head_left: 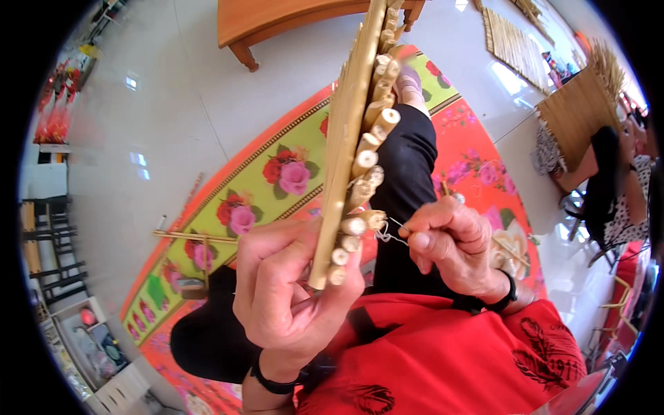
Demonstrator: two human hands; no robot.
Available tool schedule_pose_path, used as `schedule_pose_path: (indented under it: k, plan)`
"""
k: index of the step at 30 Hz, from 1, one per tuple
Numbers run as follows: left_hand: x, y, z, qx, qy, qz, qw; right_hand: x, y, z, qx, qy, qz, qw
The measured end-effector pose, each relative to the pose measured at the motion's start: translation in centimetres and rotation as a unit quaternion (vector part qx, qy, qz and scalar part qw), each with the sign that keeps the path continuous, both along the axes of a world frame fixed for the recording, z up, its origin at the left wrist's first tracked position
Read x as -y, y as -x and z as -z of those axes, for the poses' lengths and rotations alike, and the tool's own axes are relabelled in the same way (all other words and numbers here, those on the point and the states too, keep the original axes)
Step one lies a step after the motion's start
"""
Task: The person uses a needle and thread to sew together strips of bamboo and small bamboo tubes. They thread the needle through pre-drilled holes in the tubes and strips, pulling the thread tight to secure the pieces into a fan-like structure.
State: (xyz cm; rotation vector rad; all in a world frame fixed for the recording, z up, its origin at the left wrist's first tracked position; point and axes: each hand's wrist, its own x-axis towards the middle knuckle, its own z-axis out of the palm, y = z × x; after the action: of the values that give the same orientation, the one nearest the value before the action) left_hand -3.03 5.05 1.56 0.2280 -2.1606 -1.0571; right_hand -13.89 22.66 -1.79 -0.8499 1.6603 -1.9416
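A panel of straw-coloured reed stalks [350, 131] stands on edge before me, its cut round ends facing right. My left hand [294, 283] is closed round its near end, thumb on the cut-end side and fingers on the far left side. White thread [382, 235] loops out from one of the lower stalk ends. Just right of it, my right hand [449, 242] is closed in a pinch on the thread. A thin, needle-like glint shows by its fingertips, too fine to make out surely.
Beneath me lies a flowered red and green rug [277, 176], with a small stick frame [200, 238] at left. An orange wooden table [297, 24] stands ahead. Another reed mat [515, 48] lies far right, near a person [609, 180] with a woven panel [577, 114]. Storage bins [90, 342] stand left.
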Motion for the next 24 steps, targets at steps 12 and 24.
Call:
schedule_pose_path:
  k: [12, 24]
  plan:
    - [0.6, -0.7, 0.4, 0.013, 0.015, -0.059, 0.998, 2.6, 1.0, -0.3, -0.075, 0.02, -0.039, 0.996]
    - [0.8, -1.3, 0.7, 0.004, -0.062, -0.062, 0.996, 2.8, 1.0, -0.3, -0.088, 0.016, -0.052, 0.995]
